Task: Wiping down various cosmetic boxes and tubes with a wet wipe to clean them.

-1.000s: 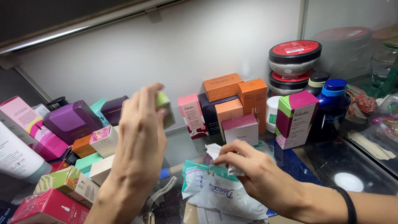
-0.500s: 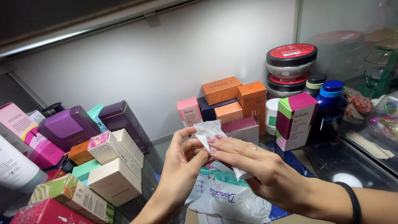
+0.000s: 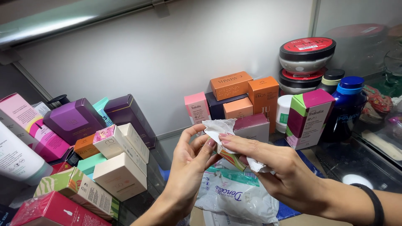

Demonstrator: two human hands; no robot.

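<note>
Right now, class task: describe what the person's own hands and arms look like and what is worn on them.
Both are bare, no gloves or sleeves showing. The right hand has a black band round the wrist. The left hand wears nothing visible. Fingernails look pale pink.

A plain, pale grey wall panel [image 3: 167,62] fills the back of the view, smooth and matte. Along its top runs a slanted metal rail [image 3: 75,21] that catches a long soft glare — the brightest light in the scene. At the right a thin vertical metal strip [image 3: 315,19] joins the wall to a reflective glass side panel [image 3: 356,21]. Below lies a dark glass shelf surface [image 3: 360,163] — one round white spot of light [image 3: 355,180] glows on it.
</note>
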